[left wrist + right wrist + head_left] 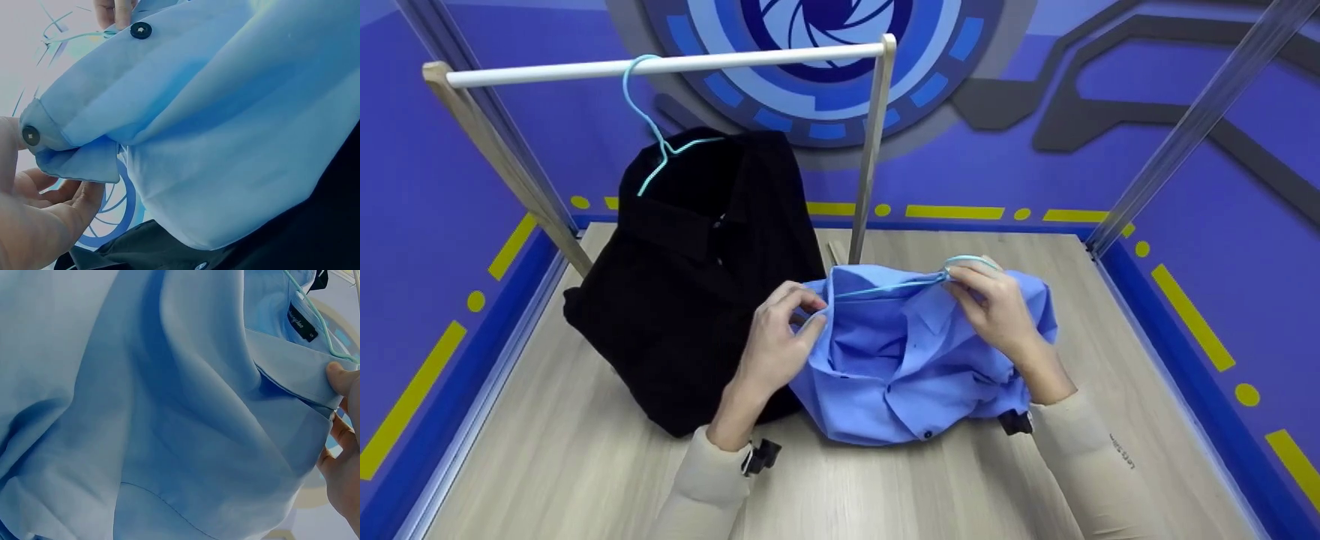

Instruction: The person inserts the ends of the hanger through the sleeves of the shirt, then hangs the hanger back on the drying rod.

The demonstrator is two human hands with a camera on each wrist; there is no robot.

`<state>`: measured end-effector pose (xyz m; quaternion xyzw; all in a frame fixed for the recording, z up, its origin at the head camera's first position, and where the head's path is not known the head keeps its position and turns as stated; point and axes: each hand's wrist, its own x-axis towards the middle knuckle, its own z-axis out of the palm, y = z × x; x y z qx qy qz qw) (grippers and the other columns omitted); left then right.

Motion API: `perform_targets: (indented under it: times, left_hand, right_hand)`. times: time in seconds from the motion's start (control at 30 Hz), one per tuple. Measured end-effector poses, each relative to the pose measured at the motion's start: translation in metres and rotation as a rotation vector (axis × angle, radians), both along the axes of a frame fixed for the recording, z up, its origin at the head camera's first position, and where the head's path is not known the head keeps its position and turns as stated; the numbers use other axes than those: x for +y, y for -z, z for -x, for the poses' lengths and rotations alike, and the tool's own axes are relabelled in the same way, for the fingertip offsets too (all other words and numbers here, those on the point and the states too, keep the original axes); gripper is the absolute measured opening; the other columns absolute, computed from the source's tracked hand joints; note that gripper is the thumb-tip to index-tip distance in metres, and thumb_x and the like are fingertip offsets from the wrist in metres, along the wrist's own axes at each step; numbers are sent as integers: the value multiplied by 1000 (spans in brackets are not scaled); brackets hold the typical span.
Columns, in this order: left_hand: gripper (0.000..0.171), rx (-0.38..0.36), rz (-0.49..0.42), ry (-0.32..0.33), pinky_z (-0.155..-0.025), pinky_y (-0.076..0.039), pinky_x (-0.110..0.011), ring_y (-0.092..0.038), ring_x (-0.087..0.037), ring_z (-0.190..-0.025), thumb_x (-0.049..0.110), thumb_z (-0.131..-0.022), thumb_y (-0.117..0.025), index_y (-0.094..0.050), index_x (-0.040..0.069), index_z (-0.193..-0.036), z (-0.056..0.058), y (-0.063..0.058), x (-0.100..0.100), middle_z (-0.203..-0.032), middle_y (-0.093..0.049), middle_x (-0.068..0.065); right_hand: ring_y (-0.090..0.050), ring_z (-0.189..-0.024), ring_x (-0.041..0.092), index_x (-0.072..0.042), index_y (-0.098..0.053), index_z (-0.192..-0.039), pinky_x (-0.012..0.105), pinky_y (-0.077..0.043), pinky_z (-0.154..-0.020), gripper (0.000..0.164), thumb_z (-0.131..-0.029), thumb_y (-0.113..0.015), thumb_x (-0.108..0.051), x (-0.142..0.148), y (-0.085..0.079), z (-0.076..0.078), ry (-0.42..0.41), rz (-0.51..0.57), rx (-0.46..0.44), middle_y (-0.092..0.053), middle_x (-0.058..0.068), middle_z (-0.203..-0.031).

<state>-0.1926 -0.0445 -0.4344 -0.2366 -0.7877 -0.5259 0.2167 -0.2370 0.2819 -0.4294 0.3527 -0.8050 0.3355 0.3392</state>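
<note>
A light blue button shirt (855,409) lies bunched above the wooden surface, its collar opening facing up. Inside that opening runs a thin turquoise hanger (889,287). My left hand (776,341) pinches the shirt's front edge by the collar; a dark button (31,135) shows beside those fingers in the left wrist view. On the other side, my right hand (1001,307) pinches the hanger near the base of its hook, together with the collar cloth. A black neck label (302,323) shows inside the collar in the right wrist view. The hanger's far ends are hidden by cloth.
A black shirt (682,292) on another turquoise hanger (639,109) hangs from the white rail (780,58) of a wooden rack, left of the blue shirt. Purple-blue panels (997,176) enclose the wooden tabletop (1110,450) at back and sides.
</note>
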Motion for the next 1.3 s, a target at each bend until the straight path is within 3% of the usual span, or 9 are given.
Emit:
perform_targets:
  times: [0.2,0.3,0.43,0.7,0.97,1.3]
  left_hand:
    - [11,-11,21,-4,-103,-42,-45,-57,-27,-119,-2,-87,-76,-71,6,-91,1,4,7,-119,-63,-12]
    - [12,-26,13,-3,-103,-43,-45,-57,-27,-120,-2,-87,-76,-71,8,-91,1,5,10,-122,-62,-10]
    - [11,-37,16,3,-100,-45,-44,-58,-27,-118,0,-88,-76,-70,10,-90,1,6,14,-122,-62,-10]
    - [10,-39,45,3,-104,-36,-56,-58,-29,-119,5,-90,-75,-70,13,-90,0,5,21,-123,-62,-9]
    - [12,-39,21,40,-104,-43,-43,-57,-26,-121,3,-90,-75,-68,14,-89,0,7,28,-121,-61,-8]
    - [10,-21,-6,67,-106,-42,-43,-56,-27,-124,1,-89,-73,-68,11,-90,-2,6,37,-120,-62,-8]
  right_hand:
    - [-67,-96,34,1,-77,-105,35,-50,-88,26,-84,-75,15,-4,0,0,-16,29,1,-73,13,-102]
    - [-67,-93,34,2,-77,-104,36,-49,-87,25,-83,-76,15,-7,1,0,-13,40,3,-73,13,-101]
    - [-68,-92,32,2,-77,-103,28,-49,-89,24,-83,-77,15,-8,2,-1,7,58,3,-74,12,-100]
    - [-70,-90,33,3,-77,-103,23,-48,-89,26,-80,-78,16,-13,2,-2,22,90,27,-75,13,-100]
    - [-70,-91,32,5,-77,-103,22,-48,-90,24,-82,-78,14,-16,1,-3,29,106,22,-75,13,-100]
    - [-70,-91,31,6,-77,-103,21,-49,-90,23,-82,-77,15,-20,3,-3,12,131,9,-75,13,-99]
